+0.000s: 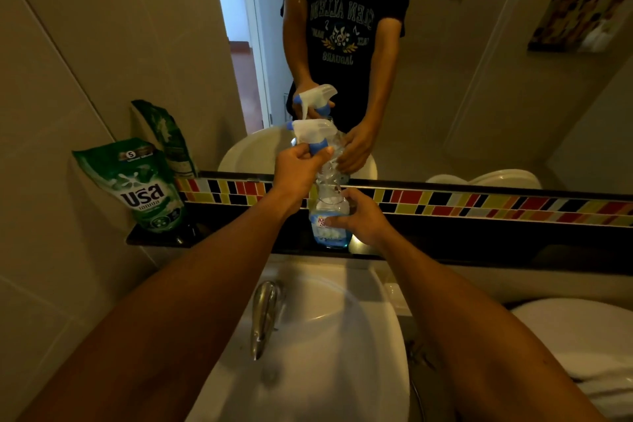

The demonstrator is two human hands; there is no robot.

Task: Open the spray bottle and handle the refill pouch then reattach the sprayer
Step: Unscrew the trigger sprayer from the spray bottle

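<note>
A clear spray bottle (pixel 327 216) with a little blue liquid stands on the dark ledge (pixel 479 243) behind the sink. My right hand (pixel 363 219) grips its lower body around the label. My left hand (pixel 298 164) is closed on the blue collar of the white sprayer head (pixel 315 132) at the bottle's top. I cannot tell whether the sprayer is screwed on or loose. A green refill pouch (pixel 144 185) stands upright at the ledge's left end, apart from both hands.
A white sink (pixel 342 336) with a chrome tap (pixel 263 315) lies below my arms. A mirror (pixel 479 62) above the coloured tile strip (pixel 479 204) reflects the person and the bottle. A white toilet (pixel 582 346) sits at the lower right. A tiled wall stands on the left.
</note>
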